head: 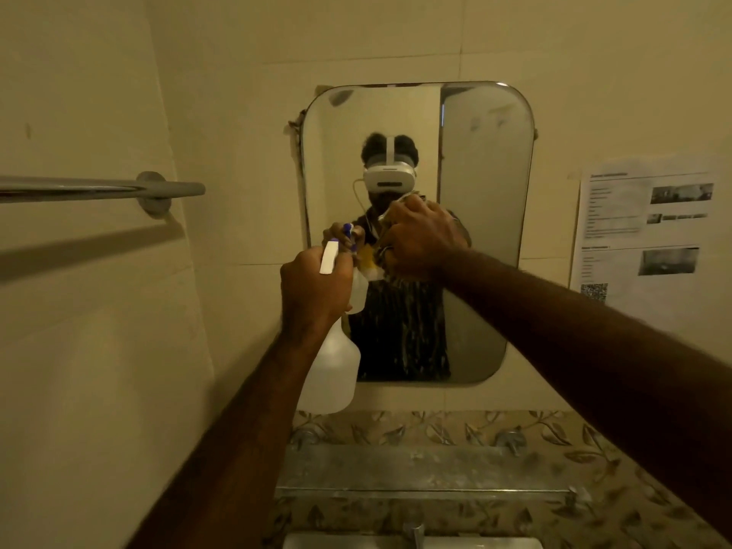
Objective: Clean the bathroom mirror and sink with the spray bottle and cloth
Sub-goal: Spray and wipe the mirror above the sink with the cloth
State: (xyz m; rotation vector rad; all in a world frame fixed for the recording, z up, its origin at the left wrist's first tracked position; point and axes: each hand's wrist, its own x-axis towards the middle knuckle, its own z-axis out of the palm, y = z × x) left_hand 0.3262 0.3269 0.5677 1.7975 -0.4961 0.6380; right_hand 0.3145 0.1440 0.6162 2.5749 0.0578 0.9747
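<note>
A rounded rectangular mirror (pixel 483 160) hangs on the tiled wall ahead. My left hand (pixel 315 287) grips the neck of a translucent white spray bottle (pixel 332 374), held upright in front of the mirror's lower left part. My right hand (pixel 420 241) is pressed against the glass near the middle, closed on a crumpled cloth (pixel 374 267) that shows white and yellow under my fingers. Most of the cloth is hidden by the hand. The sink (pixel 356 542) shows only as a pale rim at the bottom edge.
A metal towel bar (pixel 99 188) juts from the left wall. A glass shelf (pixel 424 469) on brackets sits below the mirror, over leaf-patterned tiles. A tap (pixel 416 534) pokes up above the sink. Printed sheets (pixel 645 227) are taped to the wall at right.
</note>
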